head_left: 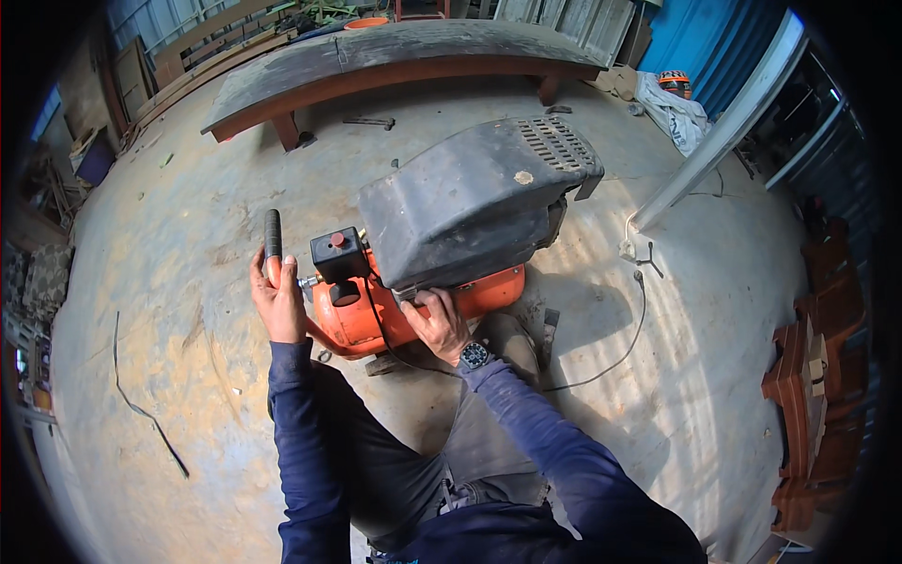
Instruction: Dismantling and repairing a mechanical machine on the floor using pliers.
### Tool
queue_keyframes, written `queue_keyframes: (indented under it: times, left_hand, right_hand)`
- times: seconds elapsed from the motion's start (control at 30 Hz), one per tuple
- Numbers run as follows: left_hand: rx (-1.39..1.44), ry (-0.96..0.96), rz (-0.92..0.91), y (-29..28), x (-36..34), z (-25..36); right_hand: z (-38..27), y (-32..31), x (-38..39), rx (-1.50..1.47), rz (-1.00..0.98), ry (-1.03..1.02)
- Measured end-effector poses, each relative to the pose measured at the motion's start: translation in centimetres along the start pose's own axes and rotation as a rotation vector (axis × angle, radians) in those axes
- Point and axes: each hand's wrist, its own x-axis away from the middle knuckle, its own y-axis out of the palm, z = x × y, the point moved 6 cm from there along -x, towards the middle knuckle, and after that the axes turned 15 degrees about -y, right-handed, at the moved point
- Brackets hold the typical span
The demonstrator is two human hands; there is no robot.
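An air compressor with an orange tank (493,290) sits on the floor in front of me, its dusty black plastic cover (451,207) on top. The cover leans up toward the right, with a slotted grille at its far end. My left hand (280,305) is closed round the orange handle (273,271), below its black rubber grip (272,233). Beside that hand is a black pressure switch box (339,254) with a red knob. My right hand (438,326), wearing a watch (474,354), has its fingers curled against the cover's lower near edge. Its fingertips are partly hidden.
A low, long wooden table (413,58) stands beyond the compressor, a hammer (368,122) on the floor before it. A metal post (719,122) rises at the right. A black cord (631,343) runs from near the compressor. Brown wooden pieces (799,404) lie far right.
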Motion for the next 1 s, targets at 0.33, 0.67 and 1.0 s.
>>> queue_keyframes:
  times: [0.33, 0.67, 1.0]
  left_hand:
    - [0.004, 0.021, 0.019, 0.0, 0.1, 0.1]
    - [-0.793, 0.874, 0.358, 6.9, 10.4, 7.3]
    - [-0.665, 0.118, -0.125, 11.7, 8.4, -2.6]
  right_hand:
    - [5.7, -4.9, 6.6, 0.093, 0.307, 0.574]
    - [1.9, -12.3, 25.4, -1.002, 0.909, 1.715]
    - [-0.5, -11.9, 20.0, -1.45, 0.627, 1.578]
